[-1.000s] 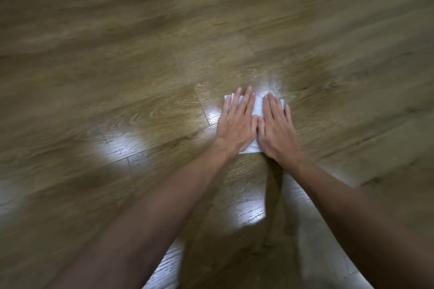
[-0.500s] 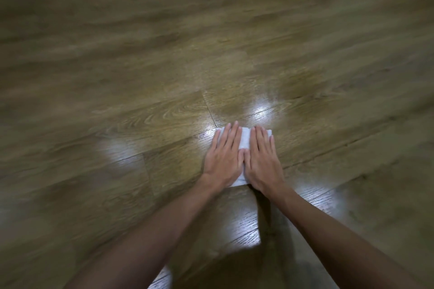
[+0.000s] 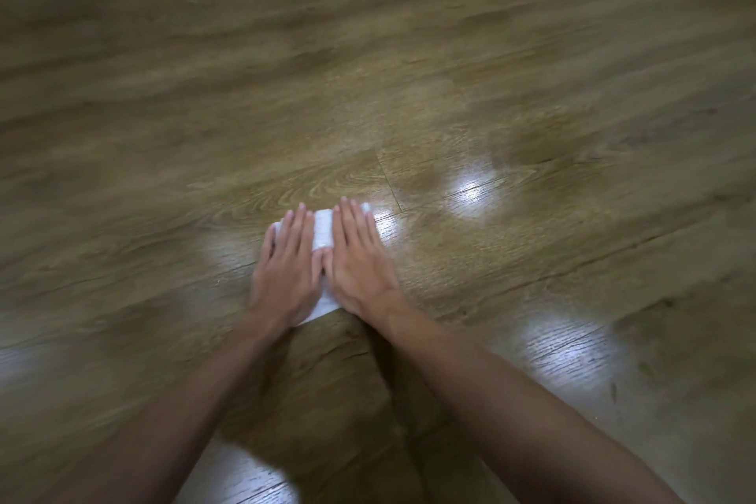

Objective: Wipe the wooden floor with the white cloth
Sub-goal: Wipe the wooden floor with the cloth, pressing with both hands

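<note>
A small folded white cloth (image 3: 323, 235), soft and slightly nubbly where it shows, lies flat on the glossy brown wood-grain plank floor (image 3: 532, 53) just left of the frame's centre. It is directly beneath both palms, so neither hand has to reach for it. The left hand (image 3: 284, 270) and right hand (image 3: 360, 258) press down on it side by side, thumbs nearly touching. A narrow strip of fabric shows between them, a corner peeks out below the wrists and another edge shows past the right fingertips (image 3: 347, 205).

Neither grip is clenched: the fingers lie straight and flat, pinning the cloth by downward pressure rather than grasping it. The cloth's long axis seems to run from lower left to upper right, roughly in line with the fingers and forearms, though most of it is covered. Both hands are equally near.

The planks run across the frame at a slight slant, with thin dark seams and bright reflected patches at centre right, lower right and lower left. The slick finish should let the cloth slide easily, so even pressure from both palms is probably what keeps it from bunching or slipping out.
</note>
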